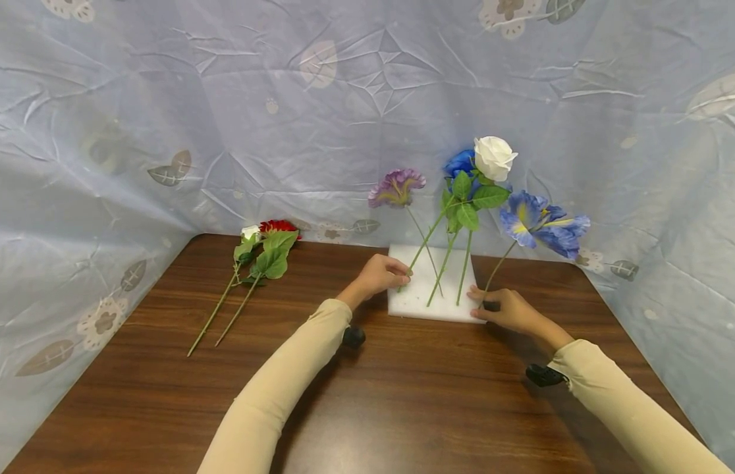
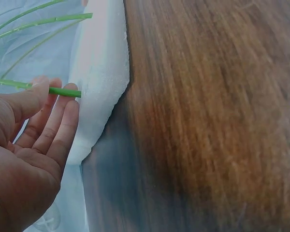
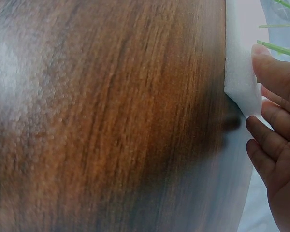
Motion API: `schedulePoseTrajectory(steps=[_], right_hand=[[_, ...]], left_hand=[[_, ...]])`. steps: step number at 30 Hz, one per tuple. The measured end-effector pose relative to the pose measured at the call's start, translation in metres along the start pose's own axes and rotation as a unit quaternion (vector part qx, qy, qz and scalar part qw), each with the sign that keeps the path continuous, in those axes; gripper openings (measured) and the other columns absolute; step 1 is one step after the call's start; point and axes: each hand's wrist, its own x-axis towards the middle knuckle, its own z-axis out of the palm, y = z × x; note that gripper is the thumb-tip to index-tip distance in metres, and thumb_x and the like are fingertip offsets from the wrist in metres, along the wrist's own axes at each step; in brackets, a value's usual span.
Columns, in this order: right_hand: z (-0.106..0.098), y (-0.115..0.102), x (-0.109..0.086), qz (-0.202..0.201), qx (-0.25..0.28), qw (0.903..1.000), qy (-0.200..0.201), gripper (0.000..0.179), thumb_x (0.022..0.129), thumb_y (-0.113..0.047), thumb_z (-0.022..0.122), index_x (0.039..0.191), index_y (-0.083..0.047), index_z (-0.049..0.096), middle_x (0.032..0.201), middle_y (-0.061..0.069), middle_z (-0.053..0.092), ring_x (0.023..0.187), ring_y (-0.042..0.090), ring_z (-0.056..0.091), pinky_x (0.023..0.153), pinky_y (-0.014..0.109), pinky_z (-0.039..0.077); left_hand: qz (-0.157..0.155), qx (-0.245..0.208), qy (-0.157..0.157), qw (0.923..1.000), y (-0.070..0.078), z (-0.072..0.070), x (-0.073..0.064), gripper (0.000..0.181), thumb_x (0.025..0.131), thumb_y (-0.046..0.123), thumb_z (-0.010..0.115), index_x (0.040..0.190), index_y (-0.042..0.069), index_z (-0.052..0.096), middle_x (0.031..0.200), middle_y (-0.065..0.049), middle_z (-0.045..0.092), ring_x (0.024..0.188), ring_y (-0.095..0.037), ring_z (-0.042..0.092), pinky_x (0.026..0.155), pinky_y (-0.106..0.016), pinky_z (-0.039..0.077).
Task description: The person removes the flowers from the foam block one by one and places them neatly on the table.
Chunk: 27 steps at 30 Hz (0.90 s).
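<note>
A white foam block (image 1: 415,304) lies on the table with several artificial flowers standing in it. My left hand (image 1: 384,275) pinches a green stem (image 2: 65,92) between thumb and fingers at the block's left side; its lower end meets the foam. That stem leads up toward green leaves and a white rose (image 1: 494,158). With thumb and fingers, my right hand (image 1: 506,309) holds the block's right edge. A blue iris-like flower (image 1: 545,224) leans out above this hand, its stem foot partly hidden. A purple flower (image 1: 397,187) and a blue flower (image 1: 459,164) stand farther back.
On the table's (image 1: 367,395) left side lie two cut stems, one with a red flower (image 1: 278,227) and one with a small white flower (image 1: 249,232). A patterned pale cloth (image 1: 255,118) hangs behind and at both sides.
</note>
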Motion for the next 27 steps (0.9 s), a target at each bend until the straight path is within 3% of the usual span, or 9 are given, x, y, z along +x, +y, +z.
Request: schedulePoseTrajectory(steps=[9,20,27], right_hand=[[-0.0022,0.0001,-0.0012,0.009,0.006,0.9999,-0.012,0.049,0.093,-0.023,0.076,0.134,0.0,0.064,0.141,0.022,0.056,0.126,0.044,0.059,0.098,0.056,0.053],[-0.0029,-0.0038,-0.0028,0.008,-0.004,0.9999,-0.008,0.048,0.094,-0.023,0.076,0.133,0.002,0.064,0.14,0.024,0.057,0.125,0.044,0.06,0.099,0.057,0.052],[-0.0036,-0.0054,-0.002,0.002,-0.002,0.9999,-0.01,0.047,0.094,-0.023,0.076,0.132,0.002,0.065,0.14,0.024,0.058,0.125,0.044,0.06,0.098,0.056,0.053]], left_hand=[[0.002,-0.019,0.017,0.9997,-0.002,0.0031,-0.001,0.019,0.088,-0.002,0.076,0.106,-0.009,0.074,0.101,-0.021,0.075,0.077,-0.01,0.067,0.08,-0.033,0.065],[-0.007,-0.05,0.023,0.9984,-0.0033,0.0019,-0.0023,0.019,0.088,-0.004,0.075,0.105,-0.01,0.073,0.1,-0.02,0.074,0.088,-0.025,0.074,0.083,-0.033,0.064],[-0.021,-0.076,0.021,0.9967,-0.0044,-0.0004,-0.0008,0.019,0.087,-0.005,0.076,0.105,-0.011,0.073,0.1,-0.021,0.075,0.081,-0.015,0.071,0.084,-0.034,0.064]])
